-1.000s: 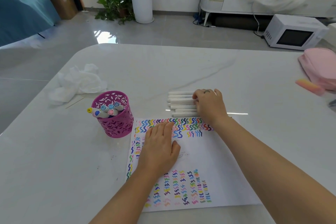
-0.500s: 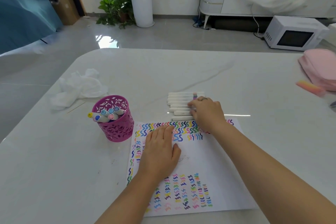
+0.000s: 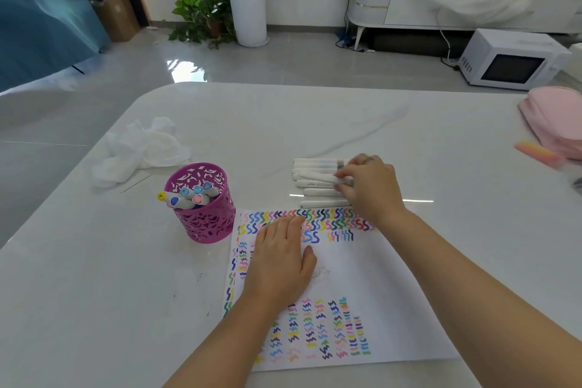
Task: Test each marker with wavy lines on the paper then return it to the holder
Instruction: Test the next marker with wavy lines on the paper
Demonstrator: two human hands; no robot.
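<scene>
A white sheet of paper (image 3: 362,277) covered in coloured wavy lines lies on the table in front of me. My left hand (image 3: 280,258) rests flat on it with fingers straight. Just beyond the paper's far edge lies a row of several white markers (image 3: 315,167). My right hand (image 3: 370,187) is over the row's right end, its fingers pinching one white marker (image 3: 318,176) that sits tilted across the others. A magenta cut-out holder (image 3: 201,211) stands left of the paper with several capped markers (image 3: 189,197) inside.
The table (image 3: 94,293) is white marble. Crumpled white tissue (image 3: 141,148) lies behind the holder. A pink pouch (image 3: 554,120) and a pink-yellow eraser (image 3: 538,153) sit at the right edge. On the floor beyond are a microwave (image 3: 510,64) and potted plants (image 3: 245,6).
My right hand has drawn back slightly along the marker row and closed its fingers on one marker, which now lies tilted. The left hand stays flat on the paper.
</scene>
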